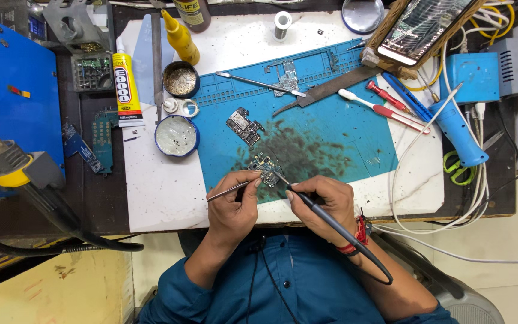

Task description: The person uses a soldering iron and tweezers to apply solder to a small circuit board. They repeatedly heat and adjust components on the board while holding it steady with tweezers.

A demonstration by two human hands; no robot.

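Left hand [232,207] fingers pinch tweezers [235,189]; right hand [322,201] fingers grip soldering iron [331,225]. Both tips meet on small circuit board [265,168], lying on blue mat's [343,132] near edge. Second board [245,126] just beyond. White counter [163,192] underneath.

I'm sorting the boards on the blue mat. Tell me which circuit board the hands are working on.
The circuit board at the mat's front edge, under the tweezers in the left hand and the soldering iron in the right hand. The other board lies farther back, untouched.
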